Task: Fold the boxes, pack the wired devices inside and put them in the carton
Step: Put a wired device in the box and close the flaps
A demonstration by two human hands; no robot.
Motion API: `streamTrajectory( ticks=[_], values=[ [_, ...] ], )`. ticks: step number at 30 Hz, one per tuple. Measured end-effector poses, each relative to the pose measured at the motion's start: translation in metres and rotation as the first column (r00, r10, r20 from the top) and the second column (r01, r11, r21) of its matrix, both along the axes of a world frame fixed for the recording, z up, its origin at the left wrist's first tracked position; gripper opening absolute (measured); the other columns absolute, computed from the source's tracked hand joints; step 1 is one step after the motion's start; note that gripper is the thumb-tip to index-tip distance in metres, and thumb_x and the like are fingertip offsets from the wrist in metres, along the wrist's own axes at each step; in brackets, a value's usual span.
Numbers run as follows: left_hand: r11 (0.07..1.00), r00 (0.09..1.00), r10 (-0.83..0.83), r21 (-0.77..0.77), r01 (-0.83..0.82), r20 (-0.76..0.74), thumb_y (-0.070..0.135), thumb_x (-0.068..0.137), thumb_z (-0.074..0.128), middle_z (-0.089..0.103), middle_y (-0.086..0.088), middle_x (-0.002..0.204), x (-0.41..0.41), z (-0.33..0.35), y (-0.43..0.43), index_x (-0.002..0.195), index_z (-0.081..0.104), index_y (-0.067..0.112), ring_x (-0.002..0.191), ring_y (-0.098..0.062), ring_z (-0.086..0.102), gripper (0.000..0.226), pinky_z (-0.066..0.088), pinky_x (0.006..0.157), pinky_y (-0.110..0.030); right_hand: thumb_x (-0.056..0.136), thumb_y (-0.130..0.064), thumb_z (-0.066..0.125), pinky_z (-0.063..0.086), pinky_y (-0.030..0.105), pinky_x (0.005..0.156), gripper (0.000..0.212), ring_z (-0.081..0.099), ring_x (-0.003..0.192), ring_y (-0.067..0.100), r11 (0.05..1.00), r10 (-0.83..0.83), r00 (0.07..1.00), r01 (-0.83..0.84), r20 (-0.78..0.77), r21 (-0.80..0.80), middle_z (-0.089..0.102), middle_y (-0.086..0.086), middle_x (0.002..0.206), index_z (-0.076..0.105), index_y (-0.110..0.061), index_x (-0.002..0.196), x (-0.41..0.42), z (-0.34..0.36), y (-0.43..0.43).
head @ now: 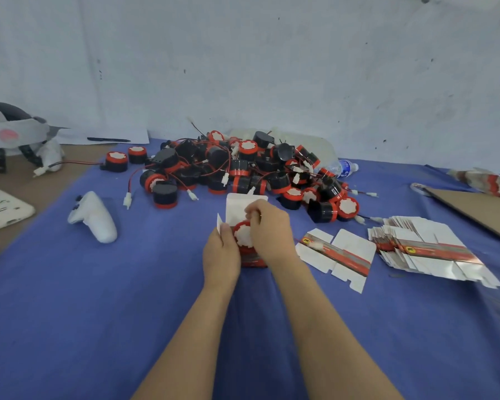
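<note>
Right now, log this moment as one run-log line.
phase: packing; left hand: holds box; right hand: grips device, partly in box; device pile: behind

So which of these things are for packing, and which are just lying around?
For the job: the box held in the left hand, the wired device gripped by the right hand, the device pile, the flat boxes.
Just lying about: white controller, water bottle, pen, headset.
</note>
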State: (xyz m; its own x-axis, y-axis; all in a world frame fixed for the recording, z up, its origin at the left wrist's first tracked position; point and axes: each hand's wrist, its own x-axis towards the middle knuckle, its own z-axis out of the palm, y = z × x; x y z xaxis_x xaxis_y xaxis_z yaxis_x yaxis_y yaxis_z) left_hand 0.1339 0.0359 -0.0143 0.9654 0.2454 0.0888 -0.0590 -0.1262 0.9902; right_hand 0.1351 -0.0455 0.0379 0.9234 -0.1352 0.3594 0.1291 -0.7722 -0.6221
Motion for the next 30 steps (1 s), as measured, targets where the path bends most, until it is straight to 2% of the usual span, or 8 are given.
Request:
streamTrajectory(
  ticks=[5,9,11,13,17,19,26,30],
  values=[
    [0.996,0.997,0.041,0.082,-0.046,0.063,0.031,0.104,0.025,0.059,-0.005,0.077,0.000,-0.003,-0.006,0.078,0.053,0.010,0.068,-0.015,0.053,0.044,0.038,0.057,-0.025,0.098,-0.013,0.041,0.039,0.032,0.075,0.021,0.049,0.101,0.022,0.962,-0.209,0.960,0.236,0.185,-0.136,0.061,0.005,0.107,0.058,-0.011,0.112,0.004,-0.012,0.008],
    [0.987,0.994,0.071,0.140,-0.082,0.083,0.030,0.104,0.023,0.053,-0.002,0.076,0.002,-0.003,-0.006,0.077,0.047,0.013,0.065,-0.014,0.046,0.040,0.033,0.055,-0.026,0.096,-0.026,0.052,0.042,0.033,0.095,0.030,0.052,0.113,0.020,0.980,0.166,0.981,-0.176,-0.101,-0.097,0.064,-0.001,0.118,0.057,-0.022,0.125,-0.010,0.004,-0.018],
    [0.990,0.996,0.057,0.127,-0.066,0.074,0.031,0.104,0.023,0.057,-0.005,0.082,0.002,-0.002,-0.007,0.081,0.049,0.011,0.072,-0.018,0.050,0.040,0.038,0.063,-0.031,0.091,-0.021,0.057,0.025,0.027,0.109,0.050,0.039,0.128,0.020,0.904,0.312,0.917,-0.367,-0.248,-0.219,0.052,-0.002,0.137,0.045,-0.026,0.140,-0.019,0.007,-0.031],
    [0.993,0.997,0.030,0.111,-0.038,0.070,0.033,0.104,0.023,0.062,-0.007,0.090,0.001,-0.001,-0.007,0.088,0.054,0.009,0.082,-0.021,0.056,0.042,0.046,0.072,-0.037,0.090,-0.019,0.059,0.016,0.019,0.103,0.058,0.031,0.132,0.020,0.882,0.304,0.916,-0.374,-0.261,-0.286,0.045,-0.002,0.143,0.039,-0.028,0.144,-0.021,0.004,-0.037],
    [0.994,0.996,-0.018,0.108,0.009,0.082,0.038,0.103,0.020,0.062,-0.008,0.107,-0.003,0.001,-0.007,0.107,0.058,0.008,0.103,-0.025,0.057,0.049,0.045,0.095,-0.046,0.090,-0.036,0.062,0.038,0.033,0.103,0.056,0.046,0.122,0.022,0.976,0.167,0.975,-0.185,-0.146,-0.116,0.055,0.000,0.133,0.043,-0.023,0.141,-0.021,-0.003,-0.026],
    [0.997,0.998,-0.024,0.081,0.019,0.063,0.041,0.102,0.020,0.062,-0.008,0.112,-0.002,0.004,-0.006,0.109,0.058,0.010,0.109,-0.027,0.054,0.049,0.042,0.098,-0.047,0.089,-0.040,0.062,0.045,0.030,0.088,0.050,0.056,0.110,0.019,0.986,0.090,0.985,-0.109,-0.148,-0.124,0.062,0.001,0.122,0.048,-0.020,0.133,-0.019,-0.007,-0.018],
    [0.995,0.994,-0.101,0.008,0.101,-0.046,0.019,0.088,0.053,0.062,0.000,0.098,-0.001,0.007,0.001,0.084,0.047,0.028,0.091,-0.018,0.061,0.012,0.053,0.079,-0.038,0.095,-0.023,0.046,0.038,0.030,0.066,0.025,0.049,0.082,0.021,0.922,0.041,0.979,-0.114,-0.199,-0.369,0.048,0.006,0.103,0.061,-0.006,0.107,-0.019,-0.007,-0.009],
    [0.985,0.988,-0.148,0.078,0.151,-0.053,0.021,0.087,0.058,0.057,0.001,0.101,-0.001,0.006,0.002,0.091,0.045,0.025,0.089,-0.012,0.056,0.014,0.048,0.068,-0.027,0.089,-0.011,0.050,0.048,0.031,0.073,0.025,0.058,0.085,0.018,0.973,0.127,0.977,-0.157,-0.174,-0.171,0.068,0.004,0.098,0.070,-0.008,0.105,-0.023,-0.001,-0.029]
  ],
)
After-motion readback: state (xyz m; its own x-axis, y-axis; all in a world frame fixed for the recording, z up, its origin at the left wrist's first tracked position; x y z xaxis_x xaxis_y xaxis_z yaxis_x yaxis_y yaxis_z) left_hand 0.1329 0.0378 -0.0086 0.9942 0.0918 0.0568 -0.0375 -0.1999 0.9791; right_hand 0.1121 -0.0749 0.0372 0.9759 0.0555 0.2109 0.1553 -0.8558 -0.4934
